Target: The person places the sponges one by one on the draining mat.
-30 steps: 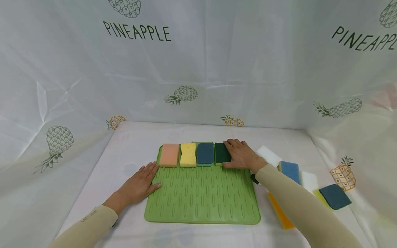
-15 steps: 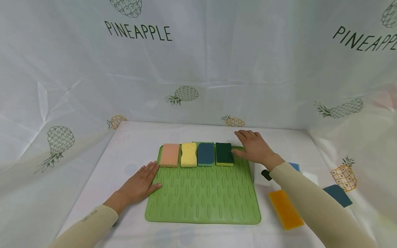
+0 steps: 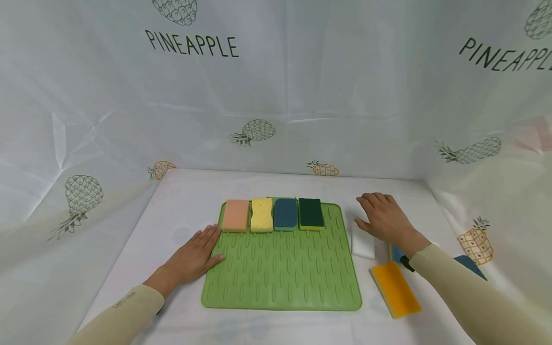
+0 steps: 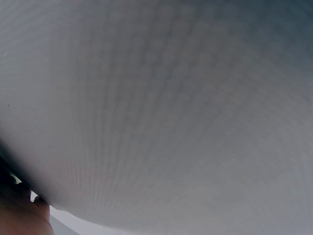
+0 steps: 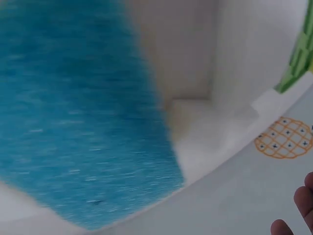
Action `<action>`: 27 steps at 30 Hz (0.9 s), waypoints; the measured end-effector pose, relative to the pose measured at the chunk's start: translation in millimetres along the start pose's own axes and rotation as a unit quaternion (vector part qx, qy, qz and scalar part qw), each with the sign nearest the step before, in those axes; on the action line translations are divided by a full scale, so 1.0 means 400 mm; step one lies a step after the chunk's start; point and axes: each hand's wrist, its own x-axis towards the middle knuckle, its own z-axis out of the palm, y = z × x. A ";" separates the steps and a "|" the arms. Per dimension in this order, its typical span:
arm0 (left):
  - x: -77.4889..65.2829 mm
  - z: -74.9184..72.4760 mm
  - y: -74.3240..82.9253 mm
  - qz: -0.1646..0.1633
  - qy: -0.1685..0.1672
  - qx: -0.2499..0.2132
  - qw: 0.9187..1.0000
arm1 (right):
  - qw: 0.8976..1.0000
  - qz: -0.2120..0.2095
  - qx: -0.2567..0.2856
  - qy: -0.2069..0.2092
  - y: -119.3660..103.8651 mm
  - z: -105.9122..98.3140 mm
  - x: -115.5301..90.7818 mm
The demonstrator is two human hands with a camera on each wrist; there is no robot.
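My left hand (image 3: pixel 194 256) lies flat with its fingers at the left edge of a green ridged mat (image 3: pixel 280 273). Along the mat's far edge sit a pink sponge (image 3: pixel 235 216), a yellow wavy-sided sponge (image 3: pixel 261 215), a blue scouring sponge (image 3: pixel 285 214) and a dark green scouring sponge (image 3: pixel 311 213). Right of the mat, my right hand (image 3: pixel 385 216) hovers with loosely bent fingers and nothing in them. It overlaps the far end of a white sponge (image 3: pixel 363 243). A bright blue sponge (image 5: pixel 83 117) fills much of the right wrist view; fingertips (image 5: pixel 304 203) show at lower right.
An orange sponge (image 3: pixel 396 290) lies near the mat's right corner. My right sleeve partly covers a dark blue scouring sponge (image 3: pixel 470 266). Pineapple-print sheeting (image 3: pixel 276 86) rises behind the white-covered table (image 3: pixel 172 203). The left wrist view is mostly blurred pale cloth (image 4: pixel 171 122).
My right hand has let go of the dark green sponge, lifted off and moved right, over the white sponge. The left hand has stayed in place.
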 end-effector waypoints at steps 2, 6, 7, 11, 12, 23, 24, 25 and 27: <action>0.000 0.000 0.001 -0.001 -0.001 0.001 1.000 | 1.000 -0.004 -0.002 -0.003 0.000 -0.001 -0.025; -0.002 -0.001 0.001 -0.005 -0.006 0.001 1.000 | 0.999 0.003 -0.008 -0.031 -0.006 -0.008 -0.069; -0.002 -0.001 0.001 -0.006 -0.007 0.001 1.000 | 0.999 0.006 -0.008 -0.042 -0.009 -0.010 -0.079; -0.002 0.000 0.001 -0.003 -0.004 0.008 1.000 | 0.996 0.019 -0.004 -0.089 -0.024 -0.015 -0.113; -0.002 0.000 0.000 -0.001 -0.002 0.009 1.000 | 0.995 0.021 -0.004 -0.099 -0.027 -0.014 -0.120; -0.002 -0.002 0.003 -0.002 -0.004 0.008 1.000 | 0.988 0.059 -0.013 -0.140 -0.043 -0.018 -0.137; -0.002 -0.002 0.003 -0.002 -0.005 0.008 1.000 | 0.987 0.062 -0.010 -0.148 -0.043 -0.019 -0.137; -0.001 -0.001 0.003 -0.003 -0.006 0.007 1.000 | 0.985 0.066 -0.006 -0.157 -0.044 -0.020 -0.137; -0.001 0.001 0.003 -0.003 -0.007 0.005 1.000 | 0.982 0.072 0.001 -0.174 -0.045 -0.022 -0.138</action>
